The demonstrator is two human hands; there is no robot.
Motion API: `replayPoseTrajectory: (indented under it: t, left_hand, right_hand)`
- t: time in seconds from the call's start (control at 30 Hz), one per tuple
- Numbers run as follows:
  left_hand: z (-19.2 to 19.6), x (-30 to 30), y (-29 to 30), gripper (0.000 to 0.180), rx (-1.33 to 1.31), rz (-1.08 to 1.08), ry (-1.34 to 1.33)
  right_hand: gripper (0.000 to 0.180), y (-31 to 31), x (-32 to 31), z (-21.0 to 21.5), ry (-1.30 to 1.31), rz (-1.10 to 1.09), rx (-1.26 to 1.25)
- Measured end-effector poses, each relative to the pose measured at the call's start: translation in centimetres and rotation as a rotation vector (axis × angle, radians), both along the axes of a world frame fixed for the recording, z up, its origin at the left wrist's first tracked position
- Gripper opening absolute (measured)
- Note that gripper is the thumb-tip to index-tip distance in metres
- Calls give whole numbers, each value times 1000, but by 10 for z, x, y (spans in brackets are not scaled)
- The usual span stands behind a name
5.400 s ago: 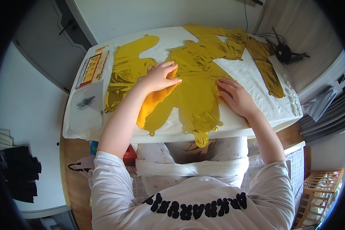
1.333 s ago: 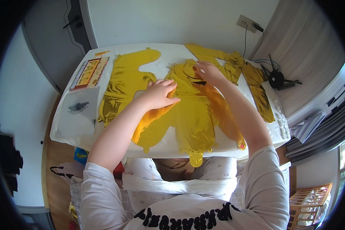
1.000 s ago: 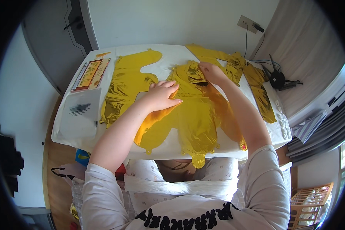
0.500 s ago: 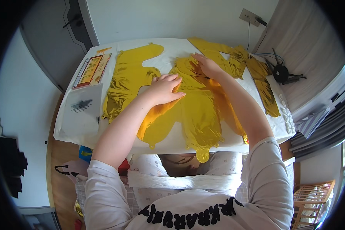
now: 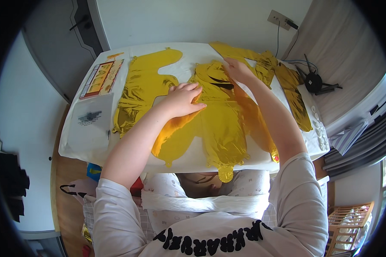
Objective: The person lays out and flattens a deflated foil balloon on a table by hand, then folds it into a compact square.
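Note:
A flat, uninflated gold foil balloon (image 5: 223, 124) lies across the middle of the white table, its lower tab hanging over the front edge. My left hand (image 5: 185, 100) rests palm down on its left part, fingers stretched out and thumb apart. My right hand (image 5: 240, 70) is at the balloon's far right edge with fingers extended; their tips are partly hard to make out. Dark creases show in the foil beside it. Another gold foil balloon (image 5: 146, 68) lies spread out on the left, and more gold foil (image 5: 291, 90) lies on the right.
At the table's left are a printed card (image 5: 102, 79) and a clear plastic bag (image 5: 90, 113). A black router (image 5: 314, 81) with antennas and cables sits at the right. Small white rings (image 5: 319, 128) line the right edge. The white table's (image 5: 167, 165) front edge is close to my lap.
My right hand has slid a little to the right along the foil, uncovering dark creases. My left hand stays where it was.

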State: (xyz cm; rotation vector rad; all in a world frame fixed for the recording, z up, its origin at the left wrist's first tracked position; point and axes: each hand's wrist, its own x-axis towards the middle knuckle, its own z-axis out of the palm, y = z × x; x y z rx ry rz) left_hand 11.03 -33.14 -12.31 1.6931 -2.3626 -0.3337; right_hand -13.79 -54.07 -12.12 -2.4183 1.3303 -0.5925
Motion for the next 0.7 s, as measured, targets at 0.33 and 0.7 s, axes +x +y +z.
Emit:
replayPoseTrajectory:
  t: [0.33,0.7]
  left_hand:
    - [3,-3,-1,78,-3,1,-11]
    - [3,0,2,78,6,10,-6]
  right_hand:
    - [43,24,3,-5,83,155,-218]
    - [43,30,13,7,204,151,-85]
